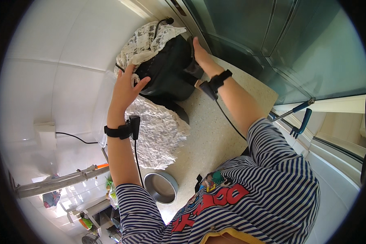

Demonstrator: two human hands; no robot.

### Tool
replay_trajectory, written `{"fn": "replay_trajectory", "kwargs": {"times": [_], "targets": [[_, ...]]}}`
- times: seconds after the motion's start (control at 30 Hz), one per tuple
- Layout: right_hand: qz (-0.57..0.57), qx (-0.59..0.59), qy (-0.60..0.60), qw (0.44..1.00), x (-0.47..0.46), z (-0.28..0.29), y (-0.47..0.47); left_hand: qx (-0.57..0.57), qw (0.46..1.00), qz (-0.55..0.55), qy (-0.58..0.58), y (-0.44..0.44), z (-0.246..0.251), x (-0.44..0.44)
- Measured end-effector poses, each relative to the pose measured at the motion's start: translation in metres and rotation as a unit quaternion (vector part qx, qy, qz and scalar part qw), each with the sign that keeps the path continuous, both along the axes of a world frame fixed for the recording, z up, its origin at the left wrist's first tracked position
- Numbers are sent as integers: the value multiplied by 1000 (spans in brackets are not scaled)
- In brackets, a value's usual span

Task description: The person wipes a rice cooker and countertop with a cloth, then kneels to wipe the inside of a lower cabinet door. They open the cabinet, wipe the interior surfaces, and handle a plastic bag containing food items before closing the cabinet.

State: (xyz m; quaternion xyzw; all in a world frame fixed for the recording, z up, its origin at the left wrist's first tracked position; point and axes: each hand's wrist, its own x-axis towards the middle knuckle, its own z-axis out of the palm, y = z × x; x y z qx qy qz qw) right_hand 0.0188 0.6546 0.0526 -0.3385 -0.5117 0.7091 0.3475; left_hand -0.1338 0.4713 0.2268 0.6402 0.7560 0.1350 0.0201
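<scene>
A black kitchen appliance with a handle [170, 68], possibly an air fryer, stands against the wall on a speckled countertop [201, 125]. White lace cloth [146, 42] is bunched over its top, and a black power plug [170, 20] on a cord lies at the cloth's far edge. My left hand [126, 87] rests at the near left side, thumb towards the black surface and fingers apart at the cloth's edge. On the far right side, my right hand [202, 58] is against or close beside the appliance, its fingers partly hidden. More lace [155, 134] spreads over the counter.
A grey metal pot [160, 187] stands near the counter's front. Glass door panels [292, 45] rise at the right, with a blue-handled tool [302, 122] by their track. A socket box [45, 134] with a black cord is on the tiled wall. A pole [61, 183] crosses at lower left.
</scene>
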Motion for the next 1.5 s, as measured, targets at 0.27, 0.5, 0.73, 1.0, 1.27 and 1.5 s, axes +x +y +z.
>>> {"fn": "replay_trajectory", "kwargs": {"times": [0.27, 0.5, 0.73, 1.0, 1.27, 1.5], "targets": [[-44, 67, 2, 997, 0, -81, -18, -5, 999, 13, -32, 4, 3, 3], [158, 55, 74, 983, 8, -11, 42, -25, 999, 30, -3, 4, 3, 4], [137, -23, -96, 986, 2, -83, 56, -50, 998, 41, 7, 6, 5, 5], [67, 160, 103, 979, 26, -76, -21, -29, 998, 53, -18, 4, 0, 3], [151, 187, 60, 969, 24, -47, 29, -26, 999, 40, -20, 4, 0, 4], [120, 272, -295, 908, 64, -76, -29, -7, 1000, 12, -28, 3, -1, 2]]}}
